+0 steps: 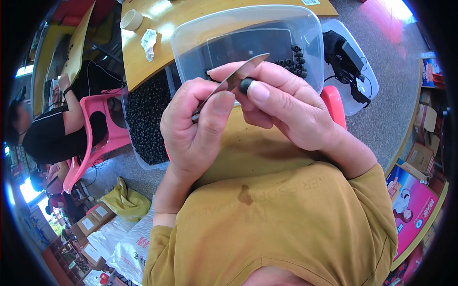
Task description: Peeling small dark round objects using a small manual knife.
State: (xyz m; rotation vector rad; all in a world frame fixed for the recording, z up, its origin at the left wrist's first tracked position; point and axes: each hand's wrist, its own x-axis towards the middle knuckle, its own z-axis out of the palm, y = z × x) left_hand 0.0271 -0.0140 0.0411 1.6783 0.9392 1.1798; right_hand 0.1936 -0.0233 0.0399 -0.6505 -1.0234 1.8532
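Note:
In front of my chest, my left hand (191, 121) is closed around a small pointed metal knife blade (249, 66), its tip slanting up to the right. My right hand (298, 107) pinches a small black round piece (245, 86) between thumb and fingers, right beside the blade. Whether the edge touches the piece I cannot tell. Beyond my hands stands a clear plastic tub (191, 33), with several black ring-shaped pieces (298, 61) inside at its right. To the left, a second bin (151, 166) is filled with small black pieces (147, 117).
A yellow wooden table (191, 12) bears a white cup (131, 20) and crumpled tissue (149, 44). At right, a white tub (371, 71) holds black cables and an adapter (350, 55). A pink chair (88, 138) and a seated person (52, 133) are at left.

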